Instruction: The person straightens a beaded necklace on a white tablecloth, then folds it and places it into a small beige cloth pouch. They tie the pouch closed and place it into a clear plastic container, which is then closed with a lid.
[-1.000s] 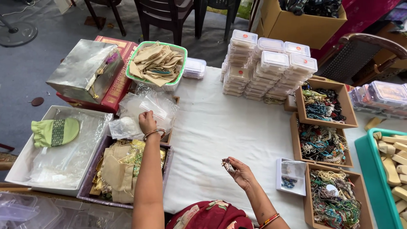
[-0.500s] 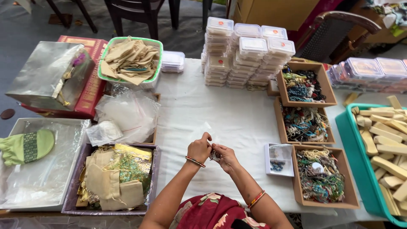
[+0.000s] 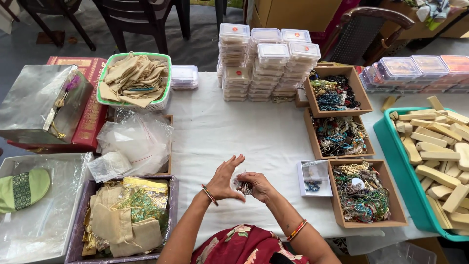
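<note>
My right hand [image 3: 259, 186] is closed around a small bunch of dark beaded jewellery [image 3: 244, 187] just above the white tablecloth [image 3: 244, 132]. My left hand [image 3: 224, 179] meets it from the left, thumb and forefinger at the bunch and a thin clear bag, other fingers spread upward. Both wrists wear bangles. A small open white box [image 3: 312, 178] with a few dark beads lies just right of my hands.
Three brown cardboard trays of tangled beads [image 3: 361, 193] line the right. A teal tray of wooden pieces [image 3: 391, 146] sits far right. Stacks of clear lidded boxes [image 3: 266, 61] stand at the back. Left: clear plastic bags [image 3: 134, 142], purple box of cloth pouches [image 3: 122, 217], green basket [image 3: 134, 80].
A second ago my left hand reached into the plastic bags on the left. It has come back to the middle and joined my right hand on the jewellery.
</note>
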